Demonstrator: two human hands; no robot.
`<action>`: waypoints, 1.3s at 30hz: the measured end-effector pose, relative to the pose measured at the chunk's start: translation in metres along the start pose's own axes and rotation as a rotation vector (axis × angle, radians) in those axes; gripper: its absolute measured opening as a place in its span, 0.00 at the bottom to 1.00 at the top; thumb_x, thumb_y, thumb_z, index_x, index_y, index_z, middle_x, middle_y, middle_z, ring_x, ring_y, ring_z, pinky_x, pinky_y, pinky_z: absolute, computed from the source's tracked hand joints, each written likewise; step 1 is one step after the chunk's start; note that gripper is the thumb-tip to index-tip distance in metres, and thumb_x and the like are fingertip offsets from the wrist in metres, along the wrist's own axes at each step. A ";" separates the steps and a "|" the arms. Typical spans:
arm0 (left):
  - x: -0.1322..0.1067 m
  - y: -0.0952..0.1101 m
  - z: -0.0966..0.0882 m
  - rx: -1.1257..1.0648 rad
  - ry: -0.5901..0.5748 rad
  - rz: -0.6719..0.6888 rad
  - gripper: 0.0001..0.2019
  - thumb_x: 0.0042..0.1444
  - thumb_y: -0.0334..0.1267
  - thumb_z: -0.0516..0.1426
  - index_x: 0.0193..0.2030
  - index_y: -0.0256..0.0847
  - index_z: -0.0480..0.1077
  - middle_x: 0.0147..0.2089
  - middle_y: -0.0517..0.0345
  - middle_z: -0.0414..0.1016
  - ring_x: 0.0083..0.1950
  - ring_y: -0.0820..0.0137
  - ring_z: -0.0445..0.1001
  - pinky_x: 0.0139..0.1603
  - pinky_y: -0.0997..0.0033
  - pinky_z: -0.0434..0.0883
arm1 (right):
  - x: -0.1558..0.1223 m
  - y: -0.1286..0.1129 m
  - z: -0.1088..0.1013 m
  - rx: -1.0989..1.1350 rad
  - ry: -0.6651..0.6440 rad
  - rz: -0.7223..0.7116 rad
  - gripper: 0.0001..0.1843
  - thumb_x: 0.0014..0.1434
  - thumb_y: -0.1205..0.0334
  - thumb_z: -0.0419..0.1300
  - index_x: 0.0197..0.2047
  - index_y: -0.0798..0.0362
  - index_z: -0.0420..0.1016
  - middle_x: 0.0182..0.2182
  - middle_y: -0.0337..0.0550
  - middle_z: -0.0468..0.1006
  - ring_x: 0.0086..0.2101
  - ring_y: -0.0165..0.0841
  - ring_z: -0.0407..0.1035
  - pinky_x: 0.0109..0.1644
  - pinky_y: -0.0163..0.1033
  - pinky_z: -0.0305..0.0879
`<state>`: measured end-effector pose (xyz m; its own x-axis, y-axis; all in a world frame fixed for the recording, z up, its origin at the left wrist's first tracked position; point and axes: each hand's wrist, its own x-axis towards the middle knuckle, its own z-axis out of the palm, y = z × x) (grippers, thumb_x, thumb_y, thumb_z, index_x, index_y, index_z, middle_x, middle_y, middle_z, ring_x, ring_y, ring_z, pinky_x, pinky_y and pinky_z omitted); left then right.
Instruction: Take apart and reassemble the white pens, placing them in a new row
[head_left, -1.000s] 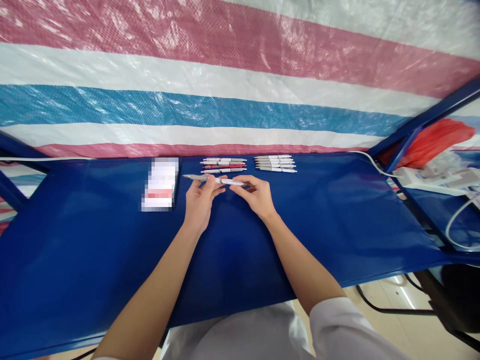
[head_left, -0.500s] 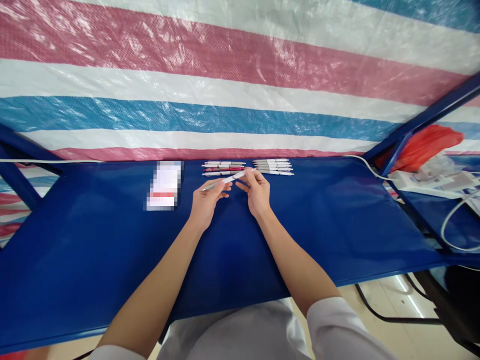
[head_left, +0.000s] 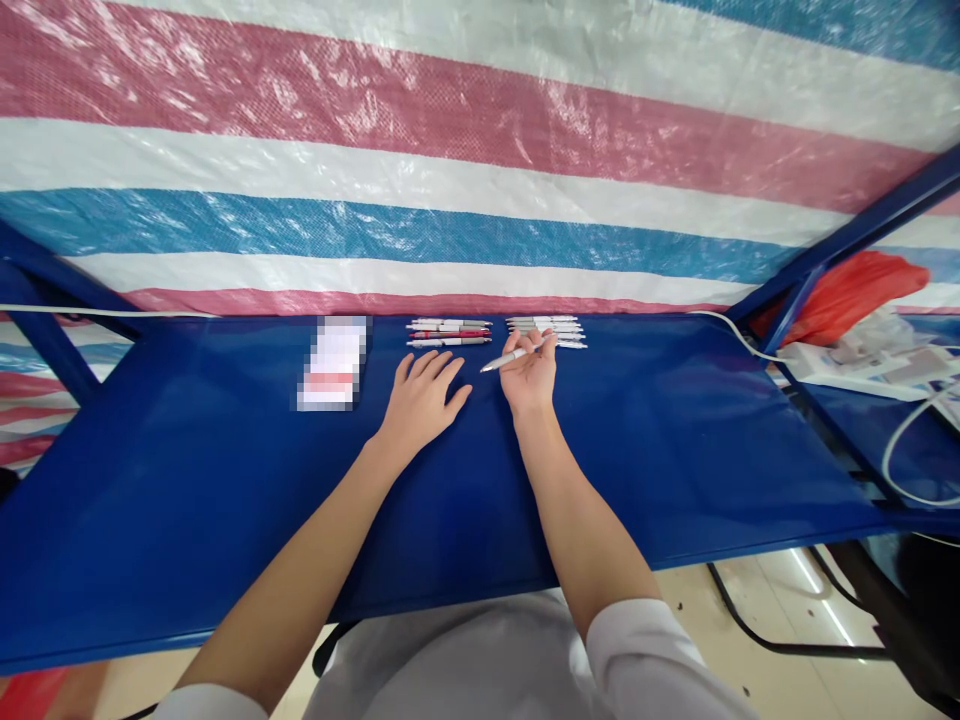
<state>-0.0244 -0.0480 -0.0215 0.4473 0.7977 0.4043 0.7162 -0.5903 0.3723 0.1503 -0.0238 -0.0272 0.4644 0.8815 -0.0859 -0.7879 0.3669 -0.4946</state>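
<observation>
My right hand point(head_left: 531, 378), palm turned up, is closed on a white pen point(head_left: 504, 360) whose tip points left. My left hand point(head_left: 421, 402) lies palm down with its fingers spread and holds nothing. Just beyond its fingertips is a left group of pens point(head_left: 448, 325), mostly white and grey with a red one among them. A right group of white pens point(head_left: 547, 323) lies side by side behind my right hand, which partly covers it.
Left of my hands lies a white, blurred-out rectangular item point(head_left: 332, 362) on the blue table point(head_left: 660, 450). Blue frame bars rise at both sides, before a striped tarp point(head_left: 420, 235). A red plastic bag point(head_left: 855, 290), white power strip point(head_left: 847, 372) and cables are at the right.
My left hand has let go of the pen and now rests flat with fingers spread. The right hand has turned palm up, keeping the pen and moving slightly right.
</observation>
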 end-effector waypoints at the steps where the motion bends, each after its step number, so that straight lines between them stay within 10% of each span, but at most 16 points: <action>1: -0.002 0.000 0.001 0.027 -0.024 0.008 0.20 0.61 0.43 0.56 0.58 0.40 0.73 0.61 0.40 0.72 0.65 0.46 0.66 0.68 0.39 0.51 | 0.000 0.002 0.000 -0.006 -0.023 -0.018 0.16 0.60 0.44 0.58 0.27 0.44 0.68 0.19 0.27 0.63 0.19 0.25 0.57 0.43 0.36 0.74; 9: -0.007 -0.005 0.003 0.103 -0.070 0.025 0.23 0.62 0.47 0.55 0.62 0.45 0.70 0.65 0.42 0.67 0.68 0.45 0.61 0.69 0.36 0.47 | 0.000 0.003 0.002 0.130 -0.080 -0.110 0.22 0.63 0.45 0.49 0.23 0.47 0.59 0.17 0.31 0.50 0.18 0.29 0.45 0.21 0.36 0.55; 17: -0.005 -0.011 0.003 0.219 -0.127 0.060 0.26 0.64 0.51 0.51 0.65 0.42 0.66 0.68 0.43 0.64 0.70 0.48 0.59 0.70 0.39 0.48 | 0.007 0.001 -0.004 0.566 -0.093 0.059 0.19 0.65 0.50 0.43 0.25 0.49 0.54 0.19 0.30 0.53 0.20 0.28 0.48 0.23 0.34 0.54; 39: -0.005 -0.008 0.001 0.254 -0.181 0.042 0.27 0.63 0.54 0.52 0.65 0.45 0.67 0.70 0.44 0.60 0.70 0.46 0.58 0.68 0.35 0.51 | 0.011 0.003 0.000 0.512 -0.101 0.072 0.18 0.61 0.49 0.47 0.24 0.49 0.48 0.19 0.30 0.47 0.21 0.27 0.45 0.24 0.34 0.53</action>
<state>-0.0320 -0.0471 -0.0272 0.5510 0.7960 0.2508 0.7961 -0.5914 0.1282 0.1529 -0.0126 -0.0300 0.3803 0.9248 -0.0076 -0.9249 0.3803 -0.0028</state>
